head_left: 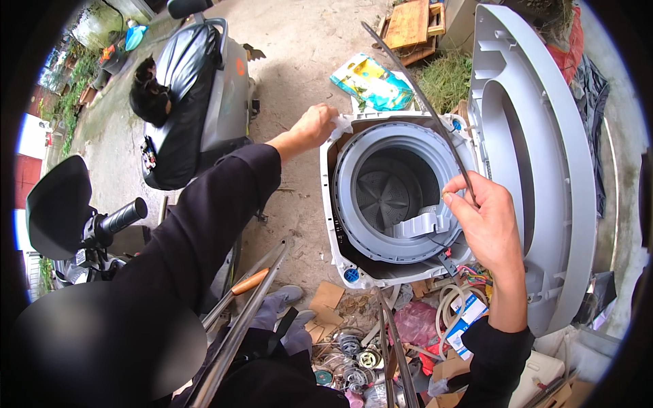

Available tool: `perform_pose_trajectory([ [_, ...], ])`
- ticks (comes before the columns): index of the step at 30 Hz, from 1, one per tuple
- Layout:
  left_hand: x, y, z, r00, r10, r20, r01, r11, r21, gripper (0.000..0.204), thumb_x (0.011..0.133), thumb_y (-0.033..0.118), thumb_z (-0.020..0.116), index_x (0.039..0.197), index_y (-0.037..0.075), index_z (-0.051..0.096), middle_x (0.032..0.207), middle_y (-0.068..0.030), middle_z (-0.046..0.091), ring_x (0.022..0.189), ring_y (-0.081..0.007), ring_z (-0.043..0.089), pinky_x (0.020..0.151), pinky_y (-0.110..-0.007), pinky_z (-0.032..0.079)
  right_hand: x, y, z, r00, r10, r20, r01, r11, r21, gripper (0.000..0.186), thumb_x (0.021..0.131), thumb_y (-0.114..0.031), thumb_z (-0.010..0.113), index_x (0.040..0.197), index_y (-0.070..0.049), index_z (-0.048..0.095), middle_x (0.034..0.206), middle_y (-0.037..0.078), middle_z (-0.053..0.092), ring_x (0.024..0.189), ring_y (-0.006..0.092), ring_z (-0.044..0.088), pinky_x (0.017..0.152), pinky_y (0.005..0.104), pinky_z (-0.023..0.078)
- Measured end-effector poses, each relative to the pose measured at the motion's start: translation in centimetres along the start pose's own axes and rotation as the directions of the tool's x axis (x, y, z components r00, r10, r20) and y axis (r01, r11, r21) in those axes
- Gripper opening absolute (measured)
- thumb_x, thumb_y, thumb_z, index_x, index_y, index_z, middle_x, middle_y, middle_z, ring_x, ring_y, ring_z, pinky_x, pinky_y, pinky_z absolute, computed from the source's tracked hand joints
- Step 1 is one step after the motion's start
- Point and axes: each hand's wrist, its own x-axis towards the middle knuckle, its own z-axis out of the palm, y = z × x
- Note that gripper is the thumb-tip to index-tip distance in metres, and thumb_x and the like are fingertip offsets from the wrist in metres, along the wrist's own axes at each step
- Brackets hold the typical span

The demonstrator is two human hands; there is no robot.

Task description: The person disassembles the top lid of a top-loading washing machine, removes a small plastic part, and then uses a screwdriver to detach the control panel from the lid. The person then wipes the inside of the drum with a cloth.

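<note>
An open top-loading washing machine (336, 182) stands before me, its grey tub ring (350, 170) around a dark drum (381, 190); its large grey top cover (551, 163) stands raised at the right. My left hand (313, 126) is closed at the back left corner, on a small white piece (342, 124) too unclear to name. My right hand (479, 217) pinches a long thin dark rod (422, 95) that rises over the machine toward the upper middle. A grey plastic part (415, 224) lies inside the tub's front right, with wires (469, 275) and a dark connector strip near it.
A scooter (228, 95) with a black cat (149, 95) on its seat is at left, another handlebar (115, 221) nearer. Wooden pieces (408, 24) and a bag (371, 81) lie behind the machine. Coils, cardboard (326, 299) and bags crowd the ground below, beside metal poles (252, 299).
</note>
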Motion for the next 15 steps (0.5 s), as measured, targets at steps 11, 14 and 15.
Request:
perform_pose_trajectory([
  [11,0.2,0.0,1.4,0.981,-0.193,0.013,0.190,0.973,0.127,0.030,0.086,0.005,0.057,0.111,0.008,0.072,0.106,-0.0235,0.066,0.107,-0.0416,0.063,0.092,-0.048,0.052,0.0,0.1,0.0,1.000,0.009,0.008,-0.009,1.000,-0.002,0.007,0.088,-0.006,0.067,0.090,0.000,0.067,0.056,-0.001,0.042,0.052,0.0065,0.038,0.050,0.0291,0.033],
  [14,-0.1,0.3,0.5,0.980,-0.194,0.049,0.190,0.978,0.089,0.035,0.086,0.003,0.056,0.118,0.008,0.070,0.113,-0.0233,0.065,0.110,-0.0412,0.062,0.093,-0.047,0.052,0.0,0.0,0.0,1.000,0.018,0.008,-0.018,1.000,0.012,0.006,0.088,-0.006,0.067,0.090,0.000,0.067,0.056,-0.001,0.042,0.051,0.0062,0.037,0.049,0.0290,0.032],
  [15,-0.2,0.2,0.5,0.977,-0.196,0.082,0.189,0.978,0.084,0.037,0.086,0.003,0.056,0.120,0.008,0.069,0.117,-0.0233,0.064,0.111,-0.0410,0.062,0.093,-0.046,0.052,0.1,-0.1,0.1,1.000,0.015,0.012,-0.015,1.000,0.017,0.006,0.088,-0.005,0.067,0.090,0.000,0.067,0.055,-0.001,0.042,0.051,0.0062,0.037,0.049,0.0289,0.032],
])
